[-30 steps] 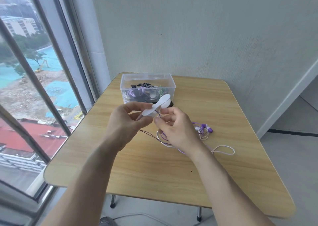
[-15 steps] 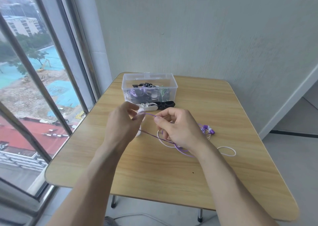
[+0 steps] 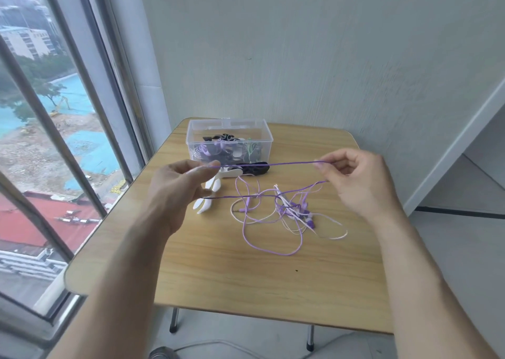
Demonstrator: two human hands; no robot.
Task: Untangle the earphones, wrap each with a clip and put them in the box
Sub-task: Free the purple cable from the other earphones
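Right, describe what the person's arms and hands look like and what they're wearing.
Both forearms are bare as far as the frame shows, with no sleeves in view. The left hand and right hand wear no gloves. No rings, watch or wristbands show on the visible sides. No markings or tattoos are visible.

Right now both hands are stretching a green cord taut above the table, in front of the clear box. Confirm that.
Not quite: the cord is purple, not green, as the head view shows. Left hand and right hand do pinch it taut above the table, before the clear box.
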